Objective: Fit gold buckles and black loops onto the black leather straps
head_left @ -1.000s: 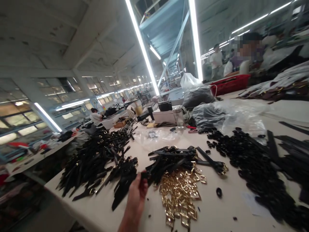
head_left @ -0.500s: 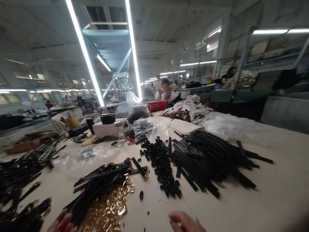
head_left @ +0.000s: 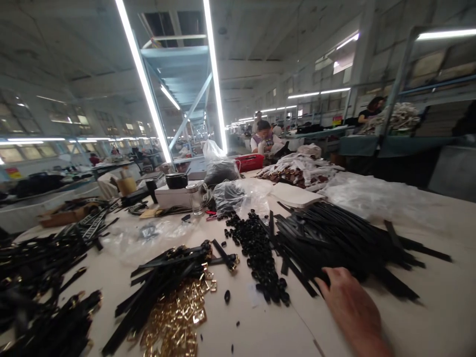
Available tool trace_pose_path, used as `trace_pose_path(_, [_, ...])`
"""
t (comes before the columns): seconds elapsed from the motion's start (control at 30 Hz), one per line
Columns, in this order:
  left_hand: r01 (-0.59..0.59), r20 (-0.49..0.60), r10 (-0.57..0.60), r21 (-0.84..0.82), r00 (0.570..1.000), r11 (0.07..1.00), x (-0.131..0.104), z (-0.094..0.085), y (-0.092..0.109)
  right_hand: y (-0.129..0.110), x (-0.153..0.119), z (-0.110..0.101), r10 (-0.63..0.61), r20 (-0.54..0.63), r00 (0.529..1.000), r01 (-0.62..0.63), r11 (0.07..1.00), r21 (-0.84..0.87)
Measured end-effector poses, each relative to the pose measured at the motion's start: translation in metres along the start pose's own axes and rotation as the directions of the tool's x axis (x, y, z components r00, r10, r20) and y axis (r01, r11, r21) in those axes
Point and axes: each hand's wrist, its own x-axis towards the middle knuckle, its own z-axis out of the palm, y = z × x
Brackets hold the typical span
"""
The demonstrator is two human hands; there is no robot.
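Observation:
My right hand [head_left: 349, 302] is at the near edge of a pile of black flat straps [head_left: 323, 238], palm down. Its thumb and forefinger close around the end of a strap there; the other fingers are hidden under the hand. Left of that pile lies a heap of small black loops [head_left: 256, 253]. Gold-coloured metal buckles [head_left: 178, 317] are heaped at the front, beside black straps fitted with buckles [head_left: 163, 270]. My left hand is out of view.
More black straps with gold fittings [head_left: 48, 312] cover the left side. Behind are a glass jar [head_left: 195, 199], a white box [head_left: 167, 197], a clear plastic bag [head_left: 228, 196] and a red container [head_left: 250, 162]. A person [head_left: 262, 139] sits beyond the table.
My right hand has moved forward and right from the front edge to the black straps. My left hand has left the view. The camera has turned slightly left.

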Motion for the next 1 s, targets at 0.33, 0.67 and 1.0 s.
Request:
trace_pose_path(0.33, [-0.403,-0.116,0.47,0.363,0.875,0.84,0.043,-0.006,0.014,0.022,-0.003,0.028,-0.094,-0.194,0.977,0.117,0.987,0.111])
trace_pose_path(0.67, [-0.171,0.005,0.48,0.937,0.877,0.303,0.108,-0.046,0.057,0.017,-0.001,0.014,-0.219,-0.518,0.827,0.291,0.955,0.061])
trace_pose_path(1.0, [-0.116,-0.195,0.387,0.752,0.902,0.649,0.095,-0.041,0.078,0.014,0.0,0.012,-0.287,-0.575,0.766,0.401,0.912,0.079])
